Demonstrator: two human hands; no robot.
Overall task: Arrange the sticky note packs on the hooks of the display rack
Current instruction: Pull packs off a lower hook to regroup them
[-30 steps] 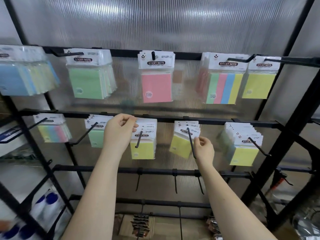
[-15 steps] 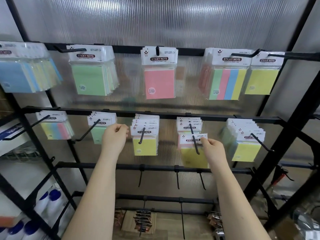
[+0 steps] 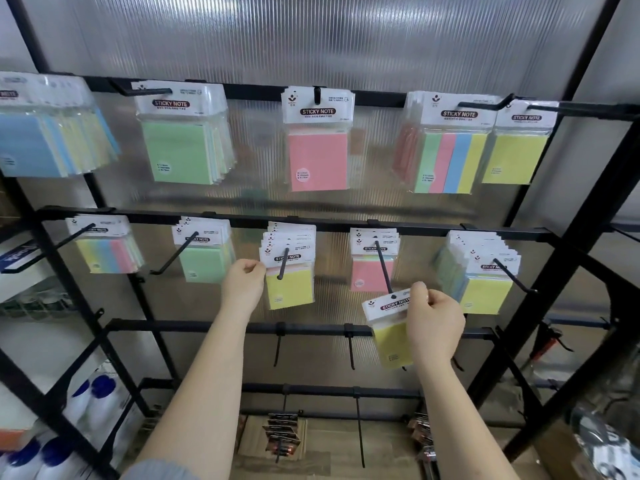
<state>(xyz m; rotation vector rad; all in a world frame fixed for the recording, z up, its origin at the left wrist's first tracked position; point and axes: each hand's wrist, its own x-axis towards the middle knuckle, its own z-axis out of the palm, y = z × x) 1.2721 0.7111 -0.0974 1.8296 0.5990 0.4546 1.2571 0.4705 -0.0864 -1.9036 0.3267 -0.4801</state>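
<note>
Yellow "STICKY NOTE" pack (image 3: 389,327) pinched by right hand (image 3: 433,327); left hand (image 3: 242,284) pinches a hung stack (image 3: 289,268).

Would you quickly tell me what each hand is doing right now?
Left hand: pinches the edge of the front yellow pack hanging on its hook.
Right hand: grips a loose yellow pack at the hook's tip.

Sticky-note packs (image 3: 318,140) on rack hooks (image 3: 383,268)
</note>
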